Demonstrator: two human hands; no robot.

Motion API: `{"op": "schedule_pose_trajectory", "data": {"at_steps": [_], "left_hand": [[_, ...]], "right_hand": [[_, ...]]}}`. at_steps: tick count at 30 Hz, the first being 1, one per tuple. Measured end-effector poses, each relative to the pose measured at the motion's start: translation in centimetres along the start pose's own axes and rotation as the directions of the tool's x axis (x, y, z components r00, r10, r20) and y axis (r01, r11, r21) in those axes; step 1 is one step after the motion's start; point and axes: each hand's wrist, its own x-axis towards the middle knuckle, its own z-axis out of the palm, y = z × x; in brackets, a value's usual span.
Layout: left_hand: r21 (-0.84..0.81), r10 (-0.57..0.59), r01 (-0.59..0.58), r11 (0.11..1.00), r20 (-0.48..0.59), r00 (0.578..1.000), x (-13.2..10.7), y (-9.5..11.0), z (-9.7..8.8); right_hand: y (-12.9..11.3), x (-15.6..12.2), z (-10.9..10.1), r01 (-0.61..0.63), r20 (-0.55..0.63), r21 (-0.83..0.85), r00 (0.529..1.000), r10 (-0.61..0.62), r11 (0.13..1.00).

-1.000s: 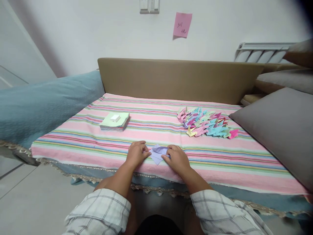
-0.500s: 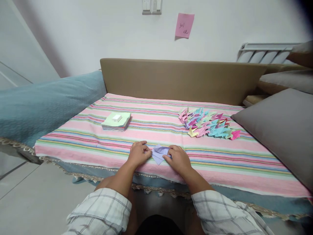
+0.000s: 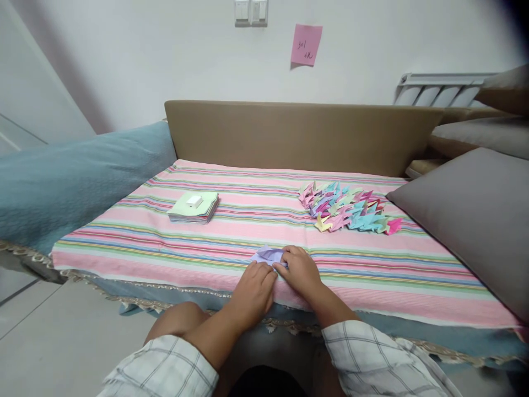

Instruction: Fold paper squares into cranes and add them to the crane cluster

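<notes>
"Lilac paper [image 3: 269, 255] between the hands: how's it held?"

"The right hand [image 3: 301, 269] pinches its right end. The left hand [image 3: 255, 285] curls over its near corner; whether those fingers grip, I can't tell."

"What might go wrong?"

"The striped cloth [image 3: 231, 237] underneath looks soft, so a crease could come out crooked. Uneven pressing could shift it, too."

"And the paper birds [image 3: 351, 210] beyond the right hand?"

"Well apart; a knock seems unlikely."

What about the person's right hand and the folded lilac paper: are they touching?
Touching: in the head view, the right hand holds the folded lilac paper at its right end, paper showing between thumb and fingers.
</notes>
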Motion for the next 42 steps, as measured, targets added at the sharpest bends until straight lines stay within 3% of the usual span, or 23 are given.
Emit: {"op": "schedule_pose_trajectory", "data": {"at_steps": [9, 28, 42], "left_hand": [[0.051, -0.01, 0.006, 0.999, 0.065, 0.998, 0.0, -0.4, 1.1], [-0.012, -0.022, 0.023, 1.0, 0.028, 0.999, 0.1, -0.7, 1.2], [0.053, -0.033, 0.029, 0.998, 0.084, 0.996, 0.2, -0.2, 1.3]], "right_hand": [[2.2, -0.1, -1.1, -0.02, 0.057, 0.236, 0.998, 0.007, 0.971], [3.4, 0.2, -0.5, -0.093, 0.091, 0.248, 0.993, 0.072, 0.964], [3.9, 0.4, -0.4, -0.087, 0.135, 0.323, 0.99, 0.045, 0.942]]}}
